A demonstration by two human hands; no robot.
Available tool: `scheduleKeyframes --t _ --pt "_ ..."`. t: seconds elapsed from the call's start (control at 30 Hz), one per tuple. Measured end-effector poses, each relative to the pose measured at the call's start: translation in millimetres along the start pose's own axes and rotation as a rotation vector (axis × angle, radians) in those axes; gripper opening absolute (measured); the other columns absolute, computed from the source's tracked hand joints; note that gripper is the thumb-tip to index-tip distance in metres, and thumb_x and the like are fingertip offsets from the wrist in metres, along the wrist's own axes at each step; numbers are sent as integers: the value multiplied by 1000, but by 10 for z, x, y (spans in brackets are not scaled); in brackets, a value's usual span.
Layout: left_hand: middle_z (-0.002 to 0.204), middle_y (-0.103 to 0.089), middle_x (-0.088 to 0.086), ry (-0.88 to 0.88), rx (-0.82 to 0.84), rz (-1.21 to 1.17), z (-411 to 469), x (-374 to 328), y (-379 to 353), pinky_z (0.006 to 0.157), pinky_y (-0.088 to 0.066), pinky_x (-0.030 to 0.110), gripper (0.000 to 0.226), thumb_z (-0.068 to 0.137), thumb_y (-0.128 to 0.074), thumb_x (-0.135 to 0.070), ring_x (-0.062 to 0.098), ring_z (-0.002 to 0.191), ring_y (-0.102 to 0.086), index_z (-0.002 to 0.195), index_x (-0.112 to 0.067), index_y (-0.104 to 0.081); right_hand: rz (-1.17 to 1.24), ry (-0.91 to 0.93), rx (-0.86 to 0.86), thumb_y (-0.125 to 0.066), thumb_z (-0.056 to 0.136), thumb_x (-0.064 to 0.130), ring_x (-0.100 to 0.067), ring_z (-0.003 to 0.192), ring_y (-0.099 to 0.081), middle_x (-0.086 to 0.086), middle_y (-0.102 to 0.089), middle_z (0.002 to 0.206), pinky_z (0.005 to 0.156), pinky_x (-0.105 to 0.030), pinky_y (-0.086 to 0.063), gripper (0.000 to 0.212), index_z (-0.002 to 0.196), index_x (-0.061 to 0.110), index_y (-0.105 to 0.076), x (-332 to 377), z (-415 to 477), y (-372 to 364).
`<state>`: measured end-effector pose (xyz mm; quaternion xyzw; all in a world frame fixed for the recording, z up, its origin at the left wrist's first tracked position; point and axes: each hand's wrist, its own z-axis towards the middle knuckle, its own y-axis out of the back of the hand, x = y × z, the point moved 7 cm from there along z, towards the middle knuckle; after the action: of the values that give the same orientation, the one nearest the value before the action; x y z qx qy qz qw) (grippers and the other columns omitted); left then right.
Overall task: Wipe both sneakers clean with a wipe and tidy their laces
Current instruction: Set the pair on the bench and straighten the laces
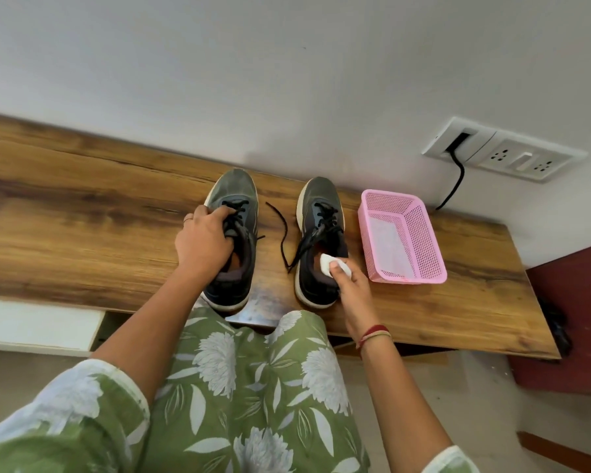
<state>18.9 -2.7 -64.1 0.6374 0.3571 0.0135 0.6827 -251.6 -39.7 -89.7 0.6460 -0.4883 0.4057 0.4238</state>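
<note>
Atop the desk (82,199), left hand (203,238) grips sneaker (234,189), fingertips hidden; right hand (350,285) pinches wipe (328,262).

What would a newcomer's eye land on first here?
Two dark grey lace-up sneakers stand on the brown wooden desk: the left hand grips the left sneaker, and the right hand pinches a white wipe at the right sneaker. A pink mesh plastic basket sits beside it.

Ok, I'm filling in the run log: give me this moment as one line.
left hand: grips left sneaker at tongue | right hand: pinches wipe at right sneaker collar | pink basket: beside right sneaker
</note>
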Motion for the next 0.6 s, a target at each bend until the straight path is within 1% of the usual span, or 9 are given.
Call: scheduleKeyframes --t 0.1,0.17,0.23,0.27,0.33,0.4,0.43,0.53,0.6 --pt "116 -51 13 4 16 11 29 11 -3 72 -47 45 53 81 -59 -13 37 110 -47 131 -30 -53 -53 9 39 -55 93 20 -20 109 -55 -12 -55 123 87 -22 -44 12 100 19 -65 8 90 -137" --pt "116 -51 13 4 23 14 46 4 5 73 -47 45 54 81 -59 -14 36 110 -48 132 -30 -53 -44 -1 70 -55 94 19 -19 107 -56 -11 -56 123 84 -20 -44 13 102 17 -65 29 113 -245" --pt "118 -51 13 -2 56 25 86 -4 28 75 -47 45 54 81 -60 -16 35 110 -49 133 -32 -52 23 -34 84 -54 94 17 -12 98 -57 -5 -60 115 77 -15 -44 12 101 18 -64 48 107 -322" --pt "120 -51 13 -7 91 34 112 -3 39 77 -47 45 56 81 -62 -18 35 111 -50 134 -32 -51 80 -59 69 -54 94 17 -9 93 -56 -2 -61 109 72 -12 -44 14 105 17 -63 71 88 -329" --pt "126 -50 12 -20 187 71 160 -3 51 85 -48 46 61 80 -66 -24 34 115 -50 137 -33 -46 189 -79 -13 -55 94 21 -8 88 -56 -1 -63 102 69 -13 -45 18 108 15 -63 109 43 -217" --pt "129 -48 14 -25 255 107 171 -4 65 93 -47 48 67 80 -68 -32 35 119 -48 141 -32 -41 242 -74 -107 -54 93 29 -11 87 -60 -4 -66 99 74 -20 -47 16 99 19 -65 134 -42 25" --pt "130 -47 15 -18 259 108 156 -4 77 94 -45 48 68 79 -69 -34 36 120 -47 141 -30 -40 233 -71 -140 -53 93 33 -12 83 -61 -4 -68 94 72 -22 -48 18 97 20 -65 127 -92 179" --pt "130 -45 17 23 190 63 16 -13 131 95 -43 51 66 81 -67 -36 39 122 -42 141 -26 -40 99 -108 -234 -54 91 44 -13 64 -58 -3 -65 72 56 -22 -43 27 88 19 -64 59 -274 710" --pt "130 -45 17 51 113 20 -128 -12 160 94 -42 52 63 83 -66 -37 39 122 -41 139 -23 -41 -59 -144 -297 -61 85 48 -15 63 -57 -1 -64 69 57 -25 -43 30 78 19 -66 -53 -301 1050"
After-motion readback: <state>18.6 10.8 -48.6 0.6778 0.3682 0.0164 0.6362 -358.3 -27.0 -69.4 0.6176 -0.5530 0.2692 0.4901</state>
